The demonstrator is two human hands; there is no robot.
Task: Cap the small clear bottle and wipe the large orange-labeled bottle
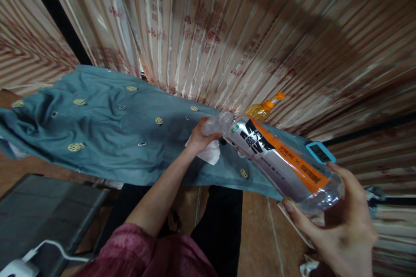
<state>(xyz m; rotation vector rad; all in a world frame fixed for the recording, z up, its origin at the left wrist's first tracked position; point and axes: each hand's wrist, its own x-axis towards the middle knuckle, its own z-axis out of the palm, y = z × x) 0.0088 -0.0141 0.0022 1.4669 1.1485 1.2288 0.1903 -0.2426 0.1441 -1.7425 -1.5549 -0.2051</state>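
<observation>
My right hand (pixel 349 218) grips the base of a large clear plastic drink bottle (pixel 276 160) with a grey and orange label. The bottle is tilted, its neck pointing left and away from me. My left hand (pixel 199 137) is closed round a small clear plastic container (pixel 214 125) at the bottle's mouth. Whether the two mouths touch cannot be made out. Beneath my left hand lies a white tissue (pixel 210 154) on the blue-green patterned cloth (pixel 107 125). Behind the large bottle stands a pump bottle (pixel 260 111) of yellow liquid with an orange top.
A blue-framed digital clock (pixel 320 152) sits at the right end of the cloth. Striped curtain-like sheeting (pixel 208 21) rises behind. At lower left is a dark grey folding table (pixel 48 212) with a white charger (pixel 21 268) and cable.
</observation>
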